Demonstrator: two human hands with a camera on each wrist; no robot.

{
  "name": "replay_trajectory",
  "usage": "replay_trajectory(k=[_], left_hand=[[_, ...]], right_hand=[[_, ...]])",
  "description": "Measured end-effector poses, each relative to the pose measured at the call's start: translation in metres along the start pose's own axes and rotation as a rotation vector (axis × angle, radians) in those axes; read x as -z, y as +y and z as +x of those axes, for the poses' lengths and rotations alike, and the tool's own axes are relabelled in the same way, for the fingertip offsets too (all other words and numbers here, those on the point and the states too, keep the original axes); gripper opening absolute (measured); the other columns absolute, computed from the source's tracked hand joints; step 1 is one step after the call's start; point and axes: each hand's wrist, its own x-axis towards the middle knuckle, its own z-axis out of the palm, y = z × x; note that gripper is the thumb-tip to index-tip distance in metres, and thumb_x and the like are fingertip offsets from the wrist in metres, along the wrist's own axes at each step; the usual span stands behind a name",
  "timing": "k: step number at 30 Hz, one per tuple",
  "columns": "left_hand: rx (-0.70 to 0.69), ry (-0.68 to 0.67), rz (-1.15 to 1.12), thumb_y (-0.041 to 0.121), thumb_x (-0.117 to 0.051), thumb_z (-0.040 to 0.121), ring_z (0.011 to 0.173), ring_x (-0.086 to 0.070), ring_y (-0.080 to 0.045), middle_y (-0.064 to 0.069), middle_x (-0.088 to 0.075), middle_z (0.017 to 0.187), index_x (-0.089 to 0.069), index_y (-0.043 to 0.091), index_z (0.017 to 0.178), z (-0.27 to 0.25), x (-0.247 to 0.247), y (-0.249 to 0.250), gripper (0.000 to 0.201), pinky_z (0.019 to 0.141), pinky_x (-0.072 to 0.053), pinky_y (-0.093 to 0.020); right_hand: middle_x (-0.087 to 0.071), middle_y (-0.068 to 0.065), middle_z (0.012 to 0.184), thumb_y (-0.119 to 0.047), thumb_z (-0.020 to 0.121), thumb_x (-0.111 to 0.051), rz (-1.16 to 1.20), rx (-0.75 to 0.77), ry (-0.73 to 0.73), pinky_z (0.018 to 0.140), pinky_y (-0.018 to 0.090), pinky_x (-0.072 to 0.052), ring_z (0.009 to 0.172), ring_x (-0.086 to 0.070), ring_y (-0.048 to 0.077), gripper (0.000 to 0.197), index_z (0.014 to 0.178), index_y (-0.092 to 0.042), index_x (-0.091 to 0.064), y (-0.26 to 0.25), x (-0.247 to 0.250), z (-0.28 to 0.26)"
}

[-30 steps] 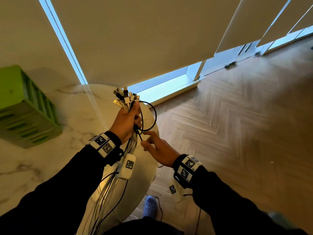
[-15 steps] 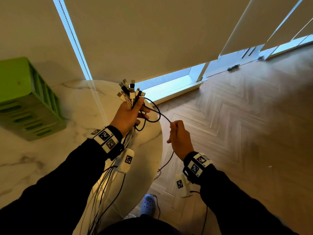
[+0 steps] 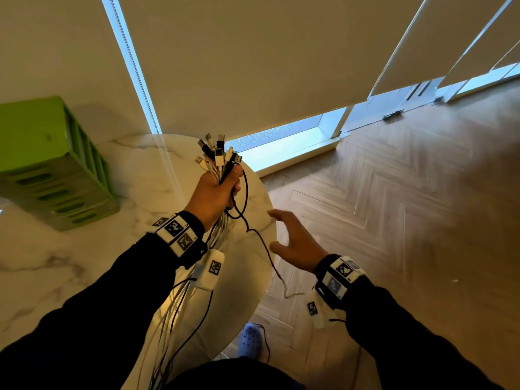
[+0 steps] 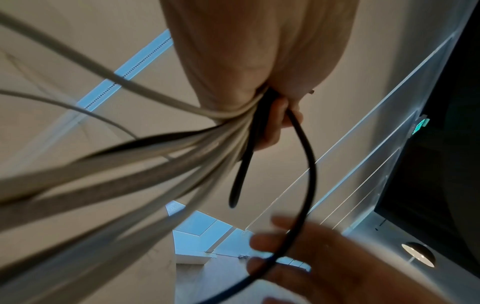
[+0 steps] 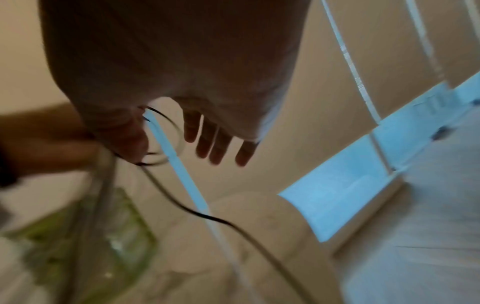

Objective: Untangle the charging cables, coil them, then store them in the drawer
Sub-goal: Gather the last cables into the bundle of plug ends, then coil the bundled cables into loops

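Observation:
My left hand (image 3: 216,190) grips a bundle of white and black charging cables (image 3: 218,159) just below their plugs, which fan out above the fist. The cable lengths (image 3: 171,313) hang down past my left forearm. In the left wrist view the cables (image 4: 182,148) run out of my closed palm. One thin black cable (image 3: 261,243) loops out of the fist and trails down to the right. My right hand (image 3: 292,243) hovers beside that black cable (image 5: 197,214) with fingers (image 5: 215,142) spread, holding nothing.
A round white marble table (image 3: 84,249) lies under my left arm, its edge near the hanging black cable. A green slotted drawer box (image 3: 50,164) stands on its far left. Herringbone wood floor (image 3: 394,220) spreads to the right. A blue shoe (image 3: 250,339) shows below.
My right hand let go of the thin black cable it was pinching and opened its fingers. The black cable now hangs slack. My left hand still grips the bundle.

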Motion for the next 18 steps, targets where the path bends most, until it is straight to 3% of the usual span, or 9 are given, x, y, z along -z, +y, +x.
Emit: replay_trajectory(k=[3,5,7,9,11,13,14,16,18], left_hand=[[-0.025,-0.013,0.043,0.035,-0.056,0.103,0.059,-0.045,-0.014,0.003,-0.065,0.070,-0.069,0.015,0.091,0.000,-0.002,-0.001,0.026,0.053,-0.038,-0.030],[-0.028,-0.016,0.061,0.038,-0.054,0.103,0.057,-0.042,-0.014,-0.003,-0.069,0.079,-0.069,0.015,0.095,0.000,0.001,0.001,0.028,0.051,-0.037,-0.030],[-0.029,-0.005,0.028,0.041,-0.054,0.103,0.056,-0.033,-0.015,-0.011,-0.062,0.086,-0.071,0.018,0.092,0.001,0.007,0.003,0.031,0.049,-0.031,-0.029],[-0.022,0.042,-0.045,0.038,-0.054,0.103,0.057,-0.029,-0.015,-0.008,-0.055,0.091,-0.069,0.018,0.093,0.002,0.015,0.006,0.028,0.050,-0.026,-0.028],[-0.011,0.083,-0.084,0.036,-0.052,0.104,0.057,-0.028,-0.013,-0.002,-0.043,0.085,-0.066,0.016,0.099,0.004,0.023,0.009,0.025,0.049,-0.026,-0.025],[0.001,0.078,-0.134,0.035,-0.050,0.105,0.054,-0.025,-0.010,-0.007,-0.018,0.083,-0.062,0.015,0.095,0.003,0.029,0.012,0.026,0.047,-0.023,-0.023],[0.013,0.073,-0.162,0.036,-0.049,0.105,0.053,-0.024,-0.009,-0.008,-0.013,0.084,-0.059,0.014,0.092,0.002,0.030,0.013,0.027,0.046,-0.022,-0.022],[0.045,0.062,-0.199,0.037,-0.049,0.105,0.053,-0.025,-0.008,-0.002,-0.015,0.075,-0.055,0.014,0.089,-0.001,0.030,0.015,0.028,0.046,-0.023,-0.020],[0.057,0.035,-0.221,0.037,-0.049,0.105,0.054,-0.026,-0.008,0.001,-0.024,0.072,-0.053,0.014,0.088,-0.004,0.027,0.016,0.028,0.046,-0.023,-0.020]], right_hand=[[-0.065,-0.005,0.100,-0.031,0.098,-0.060,0.139,0.143,-0.004,0.080,0.013,-0.048,0.091,-0.063,0.005,0.040,0.133,-0.022,-0.044,-0.060,-0.015,0.002],[-0.060,0.001,0.076,-0.034,0.104,-0.048,0.136,0.235,0.123,0.065,0.024,-0.052,0.067,-0.059,0.015,0.017,0.114,-0.020,-0.049,-0.085,-0.019,0.005],[-0.054,0.002,0.070,-0.033,0.107,-0.040,0.149,0.261,0.257,0.060,0.038,-0.055,0.060,-0.057,0.023,0.014,0.102,-0.021,-0.046,-0.089,-0.013,0.010],[-0.049,-0.003,0.067,-0.034,0.107,-0.036,0.210,0.175,0.385,0.054,0.038,-0.058,0.053,-0.054,0.016,0.018,0.097,-0.021,-0.044,-0.075,0.000,0.015],[-0.051,-0.002,0.069,-0.038,0.107,-0.036,0.199,0.017,0.473,0.058,0.039,-0.061,0.056,-0.055,0.013,0.023,0.096,-0.019,-0.045,-0.045,0.013,0.022],[-0.058,0.003,0.074,-0.037,0.106,-0.039,0.101,-0.222,0.363,0.067,0.043,-0.061,0.065,-0.059,0.020,0.024,0.096,-0.018,-0.050,-0.011,0.021,0.028],[-0.061,0.006,0.078,-0.032,0.105,-0.040,0.068,-0.349,0.215,0.067,0.037,-0.060,0.068,-0.060,0.023,0.023,0.096,-0.016,-0.053,0.005,0.020,0.029],[-0.067,0.011,0.094,-0.023,0.102,-0.042,-0.044,-0.522,-0.131,0.064,0.024,-0.051,0.080,-0.064,0.026,0.020,0.098,-0.013,-0.058,0.022,0.013,0.025],[-0.064,0.012,0.122,-0.023,0.100,-0.046,-0.240,-0.478,-0.262,0.080,0.025,-0.042,0.107,-0.061,0.027,0.019,0.112,-0.015,-0.059,0.026,0.003,0.023]])
